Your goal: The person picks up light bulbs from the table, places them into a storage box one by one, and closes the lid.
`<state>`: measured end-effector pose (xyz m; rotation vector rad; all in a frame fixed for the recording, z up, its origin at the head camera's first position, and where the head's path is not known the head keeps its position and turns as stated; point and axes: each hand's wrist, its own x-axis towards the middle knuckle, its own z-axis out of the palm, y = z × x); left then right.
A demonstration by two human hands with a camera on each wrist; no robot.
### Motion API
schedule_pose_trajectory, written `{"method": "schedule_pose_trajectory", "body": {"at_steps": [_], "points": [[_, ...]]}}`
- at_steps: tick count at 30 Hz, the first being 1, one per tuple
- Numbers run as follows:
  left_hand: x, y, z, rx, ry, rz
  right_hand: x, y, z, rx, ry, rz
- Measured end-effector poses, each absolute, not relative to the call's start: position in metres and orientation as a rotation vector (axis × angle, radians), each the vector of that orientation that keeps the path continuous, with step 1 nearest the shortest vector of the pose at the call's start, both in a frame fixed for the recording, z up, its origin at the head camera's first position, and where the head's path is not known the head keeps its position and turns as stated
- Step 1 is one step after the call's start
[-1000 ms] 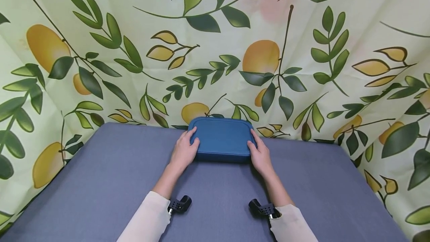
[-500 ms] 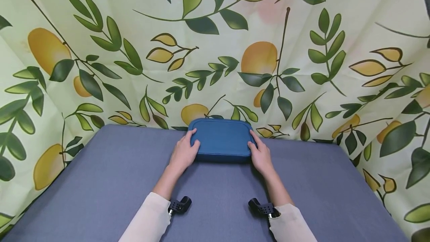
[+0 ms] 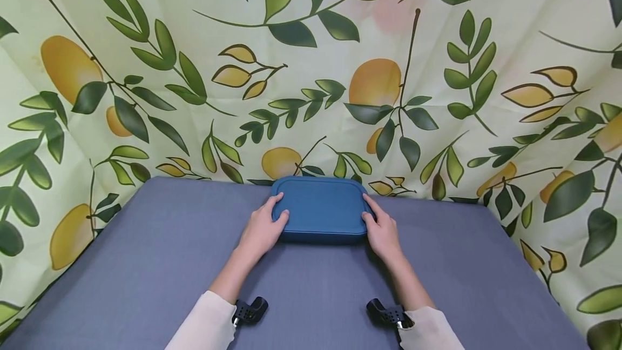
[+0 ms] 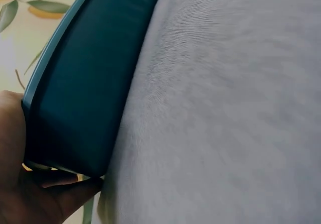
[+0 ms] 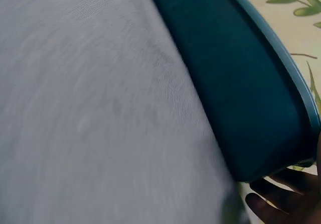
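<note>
A blue lidded box (image 3: 320, 207), rounded at its corners like a lunch box, sits at the far side of the table in the head view. My left hand (image 3: 262, 228) grips its left end, thumb at the lid's edge and fingers along the end wall. At the opposite end my right hand (image 3: 383, 231) holds it the same way. In the left wrist view the box's long side wall (image 4: 88, 78) meets the cloth, with fingers (image 4: 75, 196) against its end. The right wrist view shows the same wall (image 5: 241, 83) and curled fingers (image 5: 281, 191) at the corner. The box's contents are hidden.
A grey-blue cloth covers the table (image 3: 311, 296). Behind and at both sides hangs a curtain (image 3: 291, 69) printed with leaves and orange fruit, close behind the box. Black wrist cameras (image 3: 251, 309) are strapped near both sleeves.
The box has come slightly toward me, with both hands moving along with it. My wrists have drawn back and spread a little; both hands keep their hold.
</note>
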<state>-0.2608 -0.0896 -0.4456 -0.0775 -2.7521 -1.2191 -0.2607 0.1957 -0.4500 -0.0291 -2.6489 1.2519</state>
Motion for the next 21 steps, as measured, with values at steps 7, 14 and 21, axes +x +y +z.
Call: {"method": "schedule_pose_trajectory", "body": {"at_steps": [7,14,21], "points": [[-0.247,-0.093,-0.441,-0.114,-2.83,-1.158,-0.246,0.205,-0.44,0.052,-2.752,1.022],[-0.231,-0.091,-0.442,-0.128,-2.844,-1.149,-0.231,0.206,-0.438,0.058,-2.791,0.973],[-0.221,-0.093,-0.446,-0.202,-2.886,-1.106,-0.219,0.214,-0.442,0.092,-2.798,0.915]]}}
